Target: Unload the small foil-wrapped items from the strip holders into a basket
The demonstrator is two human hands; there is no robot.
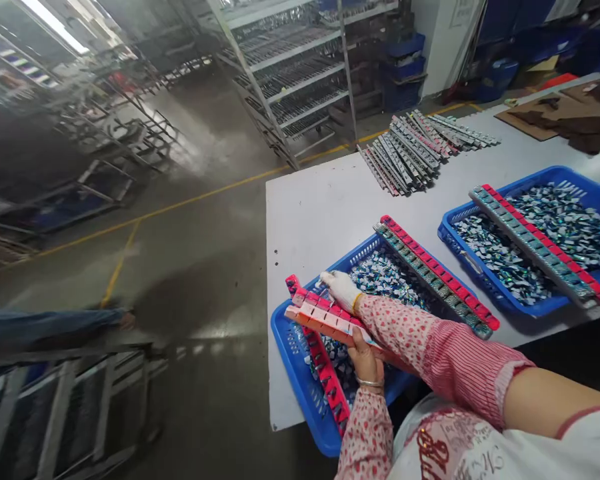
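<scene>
My left hand (366, 363), bare with a bangle at the wrist, is closed round a long pink-and-orange segmented strip (330, 323), its thumb on top. My right hand (343, 291), in a white glove, rests at the strip's far side with the fingers drawn together; what they pinch is too small to make out. Below both hands is a blue plastic basket (293, 387) of small shiny blue-and-white pieces (383, 275). Another pink strip (329, 377) lies across the basket's near end under the held one. A pink-and-grey strip (437, 273) spans its other end.
A second blue basket (447, 230) of pieces, bridged by another pink-and-grey strip (540, 243), stands to the right. Many grey strips (410, 153) lie piled at the white table's (305, 213) far edge. Beyond is a metal rack (300, 73). At left, another person's hand (127, 319) shows.
</scene>
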